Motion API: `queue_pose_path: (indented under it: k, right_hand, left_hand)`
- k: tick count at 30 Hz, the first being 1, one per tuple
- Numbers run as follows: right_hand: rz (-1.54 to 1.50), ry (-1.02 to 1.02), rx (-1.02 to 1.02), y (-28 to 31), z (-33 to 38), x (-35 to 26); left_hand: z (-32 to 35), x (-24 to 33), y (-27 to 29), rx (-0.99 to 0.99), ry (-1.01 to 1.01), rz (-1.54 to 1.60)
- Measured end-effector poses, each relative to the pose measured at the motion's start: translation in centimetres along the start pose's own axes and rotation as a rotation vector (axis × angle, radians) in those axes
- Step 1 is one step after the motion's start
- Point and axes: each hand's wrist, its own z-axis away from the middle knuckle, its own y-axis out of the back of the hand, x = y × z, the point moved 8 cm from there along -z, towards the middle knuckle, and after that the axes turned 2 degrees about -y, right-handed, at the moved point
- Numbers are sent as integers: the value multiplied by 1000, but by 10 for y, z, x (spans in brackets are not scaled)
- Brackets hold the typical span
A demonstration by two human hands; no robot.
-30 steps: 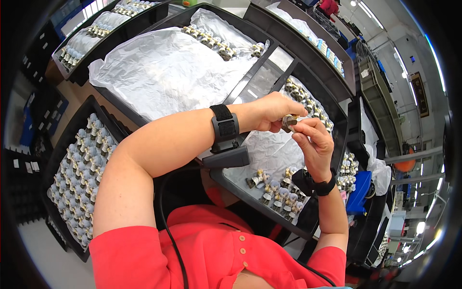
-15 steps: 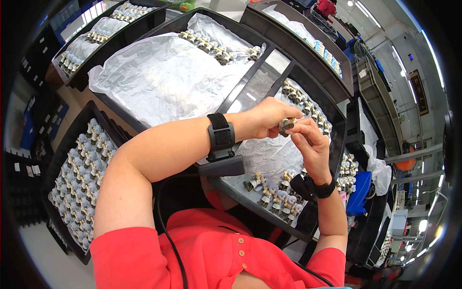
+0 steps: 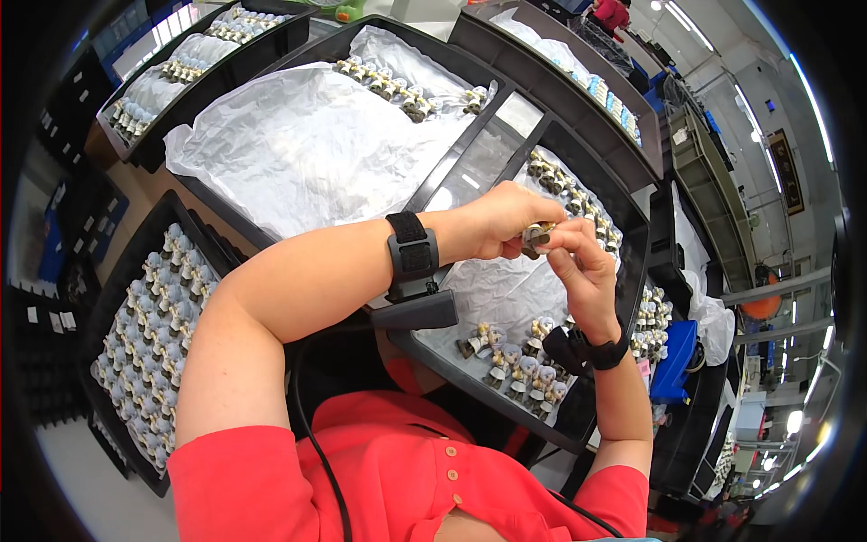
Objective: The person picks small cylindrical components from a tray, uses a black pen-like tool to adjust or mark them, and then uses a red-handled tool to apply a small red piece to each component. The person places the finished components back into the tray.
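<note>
Between my two hands is a small figurine (image 3: 535,238) with a dark base, held above the paper-lined right-hand tray. My left hand (image 3: 506,219) is closed on it from the left, fingers curled round it. From the right, the thumb and fingers of my right hand (image 3: 581,262) pinch its dark end; the exact grip is partly hidden by the fingers. Below my hands, several pale-haired figurines (image 3: 524,369) stand or lean at the near end of the tray. More figurines (image 3: 578,199) are lined up along its far right side.
A black tray (image 3: 424,194) with white paper (image 3: 307,144) lies to the left, figurines along its far edge. Another tray (image 3: 153,334) full of figurines stands at my far left. Beyond are more trays (image 3: 551,68). A blue bin (image 3: 673,361) sits at right.
The figurine has shifted very slightly between my fingers. Both hands stay in almost the same place over the tray.
</note>
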Motion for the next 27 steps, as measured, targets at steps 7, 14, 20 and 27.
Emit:
queue_pose_path:
  k: [7,14,20,27]
  right_hand:
    - [561,379,228,1,8,-48]
    - [685,422,196,-6,10,-51]
    - [589,325,108,-8,6,-39]
    - [40,62,-47,1,-4,-5]
  left_hand:
    - [-8,2,9,37,-58,-1]
    - [-12,-2,14,65,-62,-21]
    - [-10,1,16,94,-119,-57]
    - [-2,4,7,36,-87,-53]
